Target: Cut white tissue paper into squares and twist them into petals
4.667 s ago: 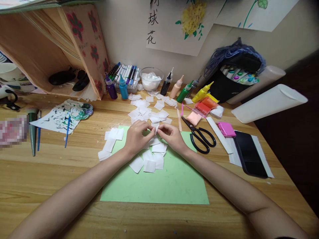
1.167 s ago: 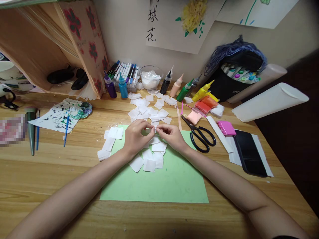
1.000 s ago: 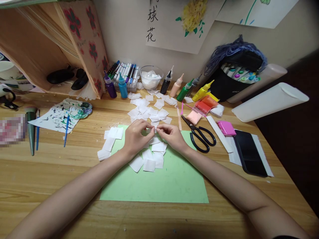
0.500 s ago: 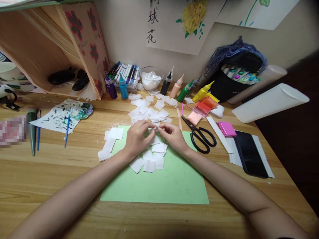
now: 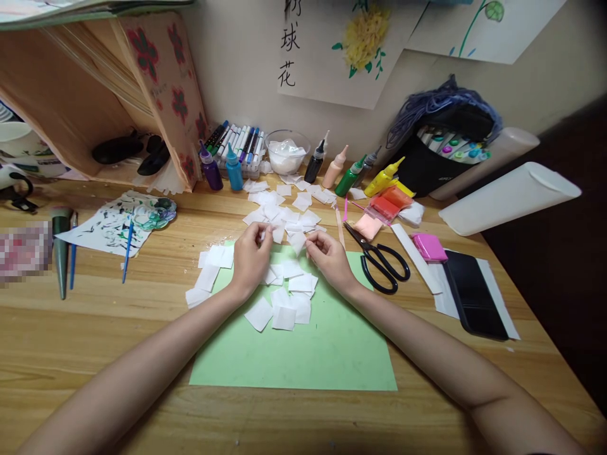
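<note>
My left hand (image 5: 252,260) is closed over the far left part of a green paper sheet (image 5: 332,354), its thumb and fingers pinching a small white paper square (image 5: 278,234). Across from it, my right hand (image 5: 329,258) pinches another white paper square (image 5: 297,242) by its edge. A gap separates the two hands. Several white squares (image 5: 284,317) lie scattered on the green sheet below them. Beyond the hands is a loose heap of such squares (image 5: 268,212) on the wooden table. A few more squares (image 5: 208,278) overlap along the sheet's left edge.
Black-handled scissors (image 5: 382,262) lie right of the sheet, near a phone (image 5: 477,294) and a pink packet (image 5: 429,247). Paint bottles (image 5: 233,169), markers (image 5: 241,140) and a glass bowl (image 5: 287,151) stand at the back. Brushes (image 5: 61,253) and painted paper (image 5: 114,224) are left.
My hands were together at one piece of white paper; now they have drawn apart, the left moving left, with a paper square at each one's fingertips. The view has shifted slightly.
</note>
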Available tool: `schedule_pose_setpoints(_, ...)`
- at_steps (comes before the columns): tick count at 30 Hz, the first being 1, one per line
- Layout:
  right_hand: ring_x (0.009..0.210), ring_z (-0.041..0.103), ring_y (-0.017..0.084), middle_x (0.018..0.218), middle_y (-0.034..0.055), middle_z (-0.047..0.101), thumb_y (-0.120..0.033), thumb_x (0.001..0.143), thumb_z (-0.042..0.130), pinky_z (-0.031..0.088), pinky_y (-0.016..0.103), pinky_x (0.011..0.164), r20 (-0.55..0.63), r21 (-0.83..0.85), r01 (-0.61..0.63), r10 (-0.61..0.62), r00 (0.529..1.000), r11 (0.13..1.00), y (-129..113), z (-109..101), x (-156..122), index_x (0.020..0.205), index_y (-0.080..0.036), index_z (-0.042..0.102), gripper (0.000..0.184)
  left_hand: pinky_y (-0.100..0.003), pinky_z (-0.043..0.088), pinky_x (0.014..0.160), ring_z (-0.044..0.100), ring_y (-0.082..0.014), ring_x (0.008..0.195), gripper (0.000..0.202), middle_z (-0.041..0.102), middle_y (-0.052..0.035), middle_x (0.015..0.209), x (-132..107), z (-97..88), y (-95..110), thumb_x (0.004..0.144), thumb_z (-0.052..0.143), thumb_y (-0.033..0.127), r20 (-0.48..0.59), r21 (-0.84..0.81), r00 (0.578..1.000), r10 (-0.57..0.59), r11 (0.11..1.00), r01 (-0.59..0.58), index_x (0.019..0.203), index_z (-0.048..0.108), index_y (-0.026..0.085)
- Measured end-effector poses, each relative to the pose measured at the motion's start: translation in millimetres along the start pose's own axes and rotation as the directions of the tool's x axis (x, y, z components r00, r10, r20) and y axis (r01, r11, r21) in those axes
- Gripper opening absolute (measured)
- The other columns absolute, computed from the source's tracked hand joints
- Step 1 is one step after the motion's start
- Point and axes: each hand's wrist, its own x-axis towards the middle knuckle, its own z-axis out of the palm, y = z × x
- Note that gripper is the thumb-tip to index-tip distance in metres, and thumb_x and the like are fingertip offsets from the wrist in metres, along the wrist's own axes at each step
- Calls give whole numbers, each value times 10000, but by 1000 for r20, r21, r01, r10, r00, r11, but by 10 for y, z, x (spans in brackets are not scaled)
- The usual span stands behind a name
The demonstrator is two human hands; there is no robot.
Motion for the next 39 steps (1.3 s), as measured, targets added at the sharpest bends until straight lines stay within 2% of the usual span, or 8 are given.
schedule_pose_setpoints(6,691,569,136,915,82,640,-378,793,571,464,272,570,-47,178,-28,37,998,984,65,26,49,1061,-159,551,347,-298,489,689,624,-148,734,228,647,-61,872,17,27,-64,863,473,185,0,-160,996,-90,983,89,1089,503,179)
schedule_pose_setpoints(10,1013,550,170,1266,104,494,-288,812,564,487,329,816,-45,132,83,-77,996,988,61,27,24,1250,-246,433,459,-334,474,819,577,-179,976,320,547,-100,1159,2,12,-12,823,488,134,-36,-137,996,-81,988,76,1135,469,201)
schedule_pose_setpoints(15,869,528,174,910,40,544,-227,758,636,440,334,806,254,-280,301,-232,939,912,-63,-34,-16,845,-203,588,102,-325,451,833,515,-189,1045,291,477,-79,1144,-3,-16,32,783,478,80,-119,-104,993,-5,995,-7,1043,486,210)
schedule_pose_setpoints(19,896,509,183,893,31,522,-195,705,684,415,319,803,419,-394,397,-223,880,829,-136,-72,-2,854,-188,596,173,-296,458,772,511,-170,985,247,493,-65,1080,-8,-15,27,782,469,68,-130,-108,991,13,994,-27,983,485,210)
schedule_pose_setpoints(24,808,512,156,812,18,530,-200,769,626,399,287,741,401,-369,381,-225,888,847,-90,-76,31,756,-175,586,50,-285,445,736,525,-150,886,172,528,-46,996,-12,-24,35,805,457,87,-55,-107,998,22,994,-28,925,505,200)
schedule_pose_setpoints(27,748,512,141,770,10,551,-258,797,613,399,275,698,300,-245,261,-183,936,934,-46,-71,52,751,-173,574,104,-298,425,741,525,-148,826,88,569,-28,908,-20,-42,76,854,449,161,99,-83,992,72,994,-64,862,530,193)
schedule_pose_setpoints(32,641,484,113,677,-15,527,-375,801,617,385,248,613,209,6,68,-68,976,998,-40,-61,67,712,-171,561,229,-305,393,718,503,-164,796,151,559,-17,805,-52,-48,144,863,508,311,325,-22,916,234,970,-240,776,506,188)
schedule_pose_setpoints(39,627,475,112,648,-16,517,-423,802,601,379,245,612,214,14,79,-81,973,997,-78,-69,58,666,-173,579,286,-295,386,697,490,-150,760,166,533,-10,780,-51,-36,120,896,449,289,332,-36,922,200,979,-199,768,478,187)
